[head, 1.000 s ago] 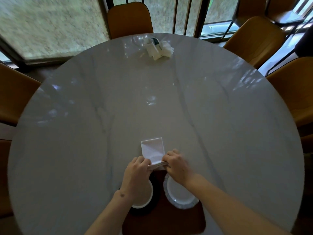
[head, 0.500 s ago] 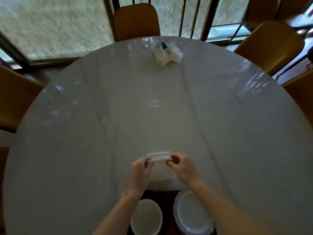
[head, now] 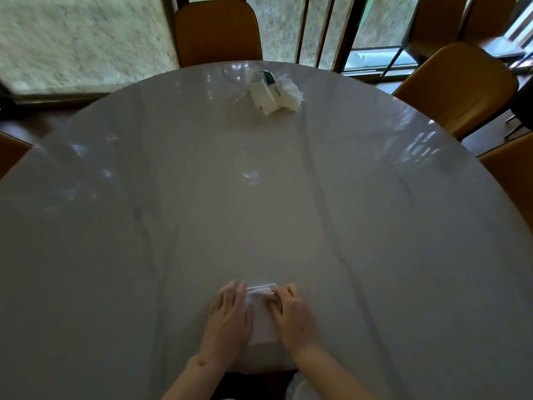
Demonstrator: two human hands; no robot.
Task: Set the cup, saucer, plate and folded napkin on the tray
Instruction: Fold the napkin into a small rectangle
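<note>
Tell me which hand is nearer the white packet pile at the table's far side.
Right. The right hand lies almost below the pile; the left hand sits farther left.

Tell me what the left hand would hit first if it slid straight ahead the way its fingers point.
Likely nothing near: ahead of the left hand is bare table. The white packets lie far off, slightly right, so probably missed.

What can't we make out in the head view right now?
- Napkin: motion-blurred, sides covered by left hand and right hand; fold count unclear.
- Tray: only a dark sliver at the bottom edge.
- Plate: cut off by the bottom edge, behind the right forearm.
- Cup, saucer: out of frame.
- Pile at the far side: too small to identify.
</note>
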